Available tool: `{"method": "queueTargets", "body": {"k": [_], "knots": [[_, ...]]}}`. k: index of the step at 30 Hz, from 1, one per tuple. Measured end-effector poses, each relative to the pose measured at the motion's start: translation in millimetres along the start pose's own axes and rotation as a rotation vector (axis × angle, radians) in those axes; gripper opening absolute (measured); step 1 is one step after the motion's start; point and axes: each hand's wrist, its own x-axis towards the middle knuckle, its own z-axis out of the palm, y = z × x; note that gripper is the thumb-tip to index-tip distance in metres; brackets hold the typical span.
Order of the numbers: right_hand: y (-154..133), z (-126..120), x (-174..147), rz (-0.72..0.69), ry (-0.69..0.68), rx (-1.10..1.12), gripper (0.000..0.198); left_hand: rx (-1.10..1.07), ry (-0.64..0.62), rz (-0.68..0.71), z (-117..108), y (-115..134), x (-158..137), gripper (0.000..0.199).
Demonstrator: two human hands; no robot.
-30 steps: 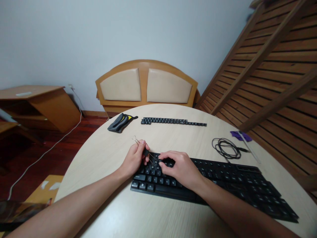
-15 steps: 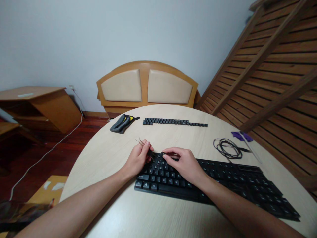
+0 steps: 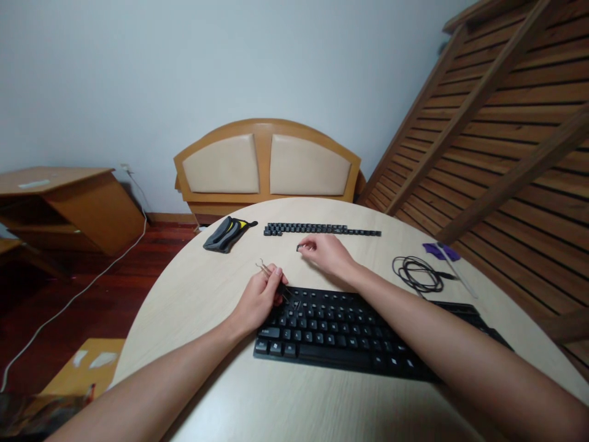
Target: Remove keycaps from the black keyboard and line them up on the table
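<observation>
My left hand is closed around a wire keycap puller, whose thin wire ends stick out on both sides of the fist. It rests by the upper left corner of a black keyboard, where several upper keys are off and bare sockets show. Between thumb and fingertips, my right hand pinches a small black keycap just above the table, beyond the keyboard. Rows of loose black keycaps lie lined up behind that hand. My right forearm hides part of the keyboard's right side.
Dark gloves with yellow trim lie at the table's back left. On the right are a coiled black cable, a purple cloth and a thin pale rod. A chair back stands behind the round table.
My right hand has lifted from the keyboard and moved away toward the loose keycaps, carrying a keycap. My left hand stays at the keyboard's corner with the puller. The view has shifted slightly.
</observation>
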Motion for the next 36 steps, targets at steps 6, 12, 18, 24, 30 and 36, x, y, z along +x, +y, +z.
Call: {"method": "queueTargets", "body": {"k": [6,12,18,24,30,36], "knots": [[-5,22,32,0.046,-0.063,-0.185,0.02,0.006,-0.013,0.004,-1,-4,1,0.044],[-12,35,62,0.117,-0.143,-0.304,0.027,0.004,-0.028,-0.005,-1,-5,2,0.044],[-7,47,73,0.136,-0.123,-0.331,0.033,-0.004,-0.04,-0.013,-1,-6,3,0.043],[4,60,72,0.132,-0.038,-0.3,0.026,-0.007,-0.035,-0.001,-2,-7,2,0.042],[4,65,75,0.141,0.003,-0.277,0.026,0.0,-0.036,-0.004,-1,-4,2,0.043],[2,68,77,0.132,0.023,-0.263,0.026,-0.001,-0.039,-0.007,-1,-8,3,0.042]]}}
